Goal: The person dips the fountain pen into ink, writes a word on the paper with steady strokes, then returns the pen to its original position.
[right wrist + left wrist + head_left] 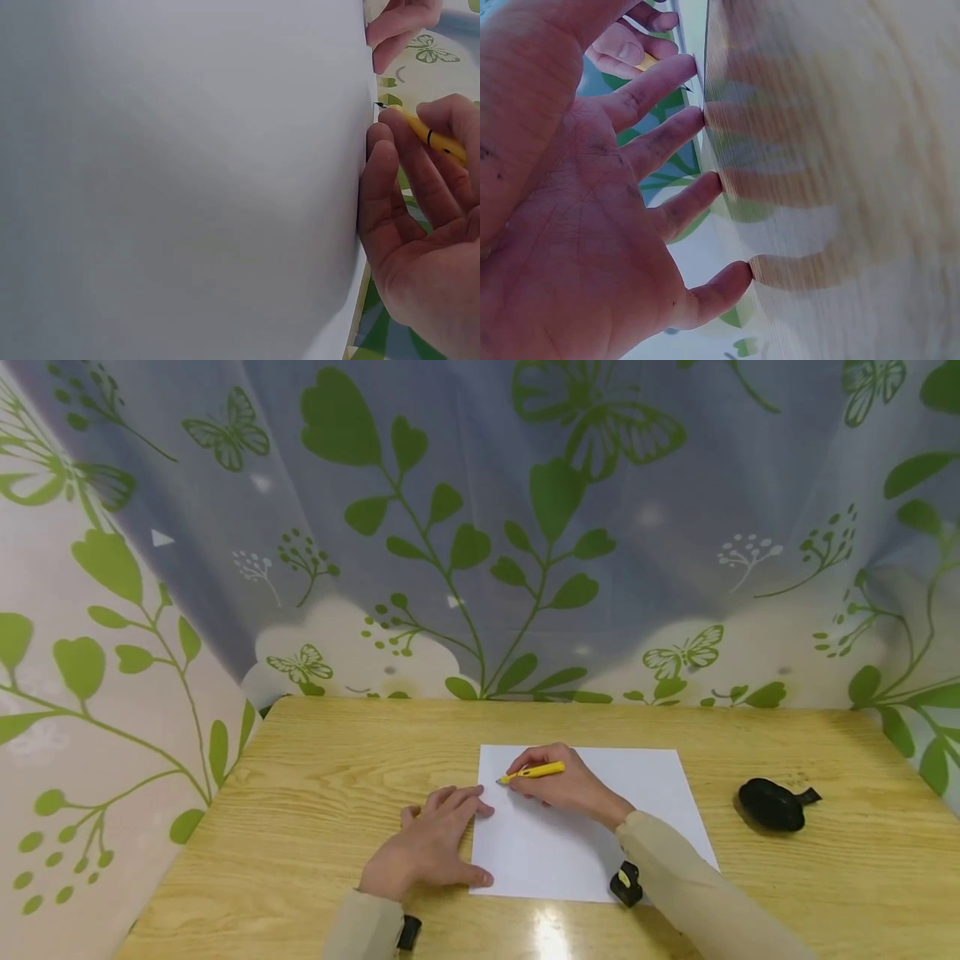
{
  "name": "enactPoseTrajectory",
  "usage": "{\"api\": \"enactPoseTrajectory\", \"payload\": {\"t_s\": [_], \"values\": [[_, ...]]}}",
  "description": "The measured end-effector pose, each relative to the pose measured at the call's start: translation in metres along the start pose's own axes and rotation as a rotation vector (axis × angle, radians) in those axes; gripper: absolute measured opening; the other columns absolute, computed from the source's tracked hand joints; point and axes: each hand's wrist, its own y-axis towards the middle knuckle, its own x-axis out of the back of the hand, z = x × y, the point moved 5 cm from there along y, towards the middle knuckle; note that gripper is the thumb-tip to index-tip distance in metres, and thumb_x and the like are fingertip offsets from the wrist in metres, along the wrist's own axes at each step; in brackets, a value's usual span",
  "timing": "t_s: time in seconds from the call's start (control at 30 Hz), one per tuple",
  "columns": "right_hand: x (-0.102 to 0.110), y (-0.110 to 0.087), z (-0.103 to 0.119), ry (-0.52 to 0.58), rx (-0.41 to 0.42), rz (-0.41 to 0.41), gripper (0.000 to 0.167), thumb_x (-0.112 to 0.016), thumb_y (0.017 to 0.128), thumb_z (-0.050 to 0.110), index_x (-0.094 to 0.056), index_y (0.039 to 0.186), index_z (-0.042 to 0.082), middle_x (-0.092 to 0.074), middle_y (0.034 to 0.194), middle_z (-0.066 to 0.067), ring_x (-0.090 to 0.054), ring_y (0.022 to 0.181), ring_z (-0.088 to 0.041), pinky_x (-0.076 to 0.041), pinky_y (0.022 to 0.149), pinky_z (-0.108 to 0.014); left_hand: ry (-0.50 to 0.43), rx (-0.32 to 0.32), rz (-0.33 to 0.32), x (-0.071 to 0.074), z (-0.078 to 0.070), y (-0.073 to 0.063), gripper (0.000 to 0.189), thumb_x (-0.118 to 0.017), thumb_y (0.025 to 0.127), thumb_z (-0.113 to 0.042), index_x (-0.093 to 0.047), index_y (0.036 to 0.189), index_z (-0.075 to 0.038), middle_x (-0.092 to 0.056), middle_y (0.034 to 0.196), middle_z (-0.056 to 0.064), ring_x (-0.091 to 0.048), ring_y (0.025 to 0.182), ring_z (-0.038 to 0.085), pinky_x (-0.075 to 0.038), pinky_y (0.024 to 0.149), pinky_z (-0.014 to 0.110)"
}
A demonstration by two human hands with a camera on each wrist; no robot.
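Note:
A yellow fountain pen (542,770) is pinched between the thumb and fingers of my right hand (558,781). Its dark nib points left, right at the sheet's surface near the upper left corner. Under that hand lies a plain white sheet of paper (540,852) on the wooden table. My left hand (431,843) rests spread at the sheet's left edge, thumb on the lower corner and fingertips higher up. In the left wrist view its fingers (664,142) are nearly straight, tips touching the table. The right wrist view shows the pen (427,135) beside the curled lower fingers.
To the right of the paper, a black rounded object with a short tab (772,804) lies on the wooden table (337,752). A curtain (480,527) printed with green leaves and butterflies hangs behind the table's back edge and along its sides. Small black devices (626,883) are worn at both wrists.

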Motion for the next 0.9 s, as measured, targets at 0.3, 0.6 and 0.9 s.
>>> {"api": "enactPoseTrajectory", "payload": {"t_s": [0.3,0.6,0.9], "values": [[0.0002,0.0003,0.004,0.003,0.002,-0.004,0.012,-0.075,0.092,0.017,-0.077,0.101,0.01,-0.071,0.08,-0.014,-0.051,0.054,-0.012,-0.047,0.051,-0.025,0.003,0.0,-0.002,0.0016,-0.0008,-0.0011,0.09,-0.086,0.077,-0.052,-0.045,0.153,-0.026,-0.033,0.167,-0.002,-0.027,0.153,0.039,-0.03,0.105,0.074],[-0.0003,0.0011,0.0041,0.01,-0.015,-0.003,0.012,-0.075,0.092,0.018,-0.076,0.1,0.009,-0.07,0.078,-0.014,-0.051,0.053,-0.012,-0.047,0.052,-0.026,0.012,0.002,-0.001,0.0024,0.0001,-0.0005,0.091,-0.086,0.076,-0.053,-0.046,0.153,-0.025,-0.033,0.167,-0.003,-0.027,0.153,0.038,-0.03,0.105,0.073],[0.0009,0.0001,0.0026,-0.006,-0.016,-0.012,0.012,-0.075,0.091,0.017,-0.076,0.1,0.009,-0.07,0.077,-0.011,-0.053,0.054,-0.013,-0.048,0.052,-0.027,0.01,0.012,0.007,0.0011,0.0006,0.0008,0.092,-0.087,0.076,-0.053,-0.046,0.153,-0.026,-0.032,0.167,-0.003,-0.026,0.152,0.038,-0.03,0.105,0.074]]}}
